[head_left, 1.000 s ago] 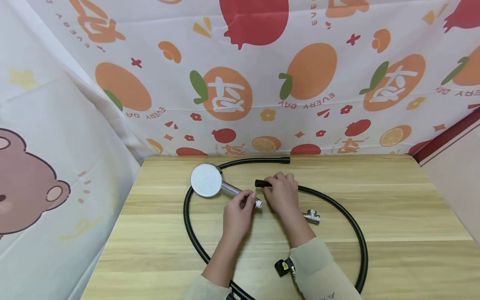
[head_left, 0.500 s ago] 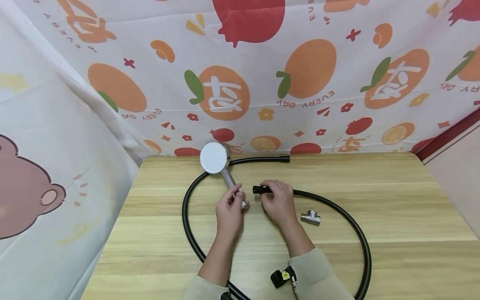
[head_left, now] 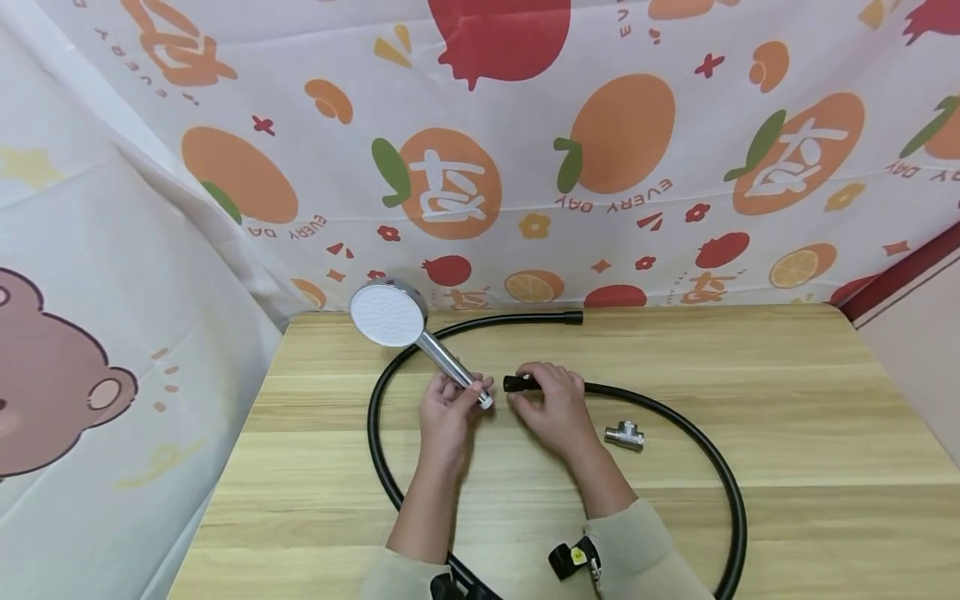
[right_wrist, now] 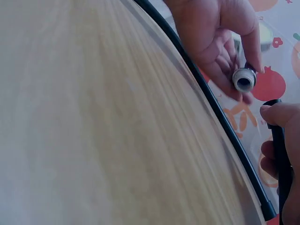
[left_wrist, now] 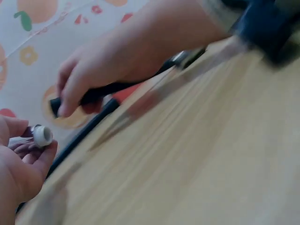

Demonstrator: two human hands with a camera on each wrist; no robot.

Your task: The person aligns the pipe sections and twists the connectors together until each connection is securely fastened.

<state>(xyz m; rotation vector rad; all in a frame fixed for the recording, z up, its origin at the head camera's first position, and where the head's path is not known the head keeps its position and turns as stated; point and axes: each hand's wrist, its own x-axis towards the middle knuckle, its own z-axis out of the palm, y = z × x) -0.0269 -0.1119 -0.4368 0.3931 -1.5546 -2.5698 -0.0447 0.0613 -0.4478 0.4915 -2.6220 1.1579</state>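
Note:
My left hand grips a chrome shower head near the lower end of its handle, the round white spray face tilted up at upper left. The handle's white threaded end pokes out past the thumb and points toward the right hand. Opposite it, my right hand pinches a black shower hose just behind its end fitting. A small gap separates that fitting from the handle end. In the right wrist view the threaded end shows an open bore.
A chrome tee valve lies right of the right forearm. The hose's other end rests near the wooden table's back edge, its loop passing under the left forearm. A fruit-print cloth hangs behind.
The shower head was tilted up and its spray face swung left, with the left hand turning more palm-up under the handle. The right hand and hose end shifted slightly left and down.

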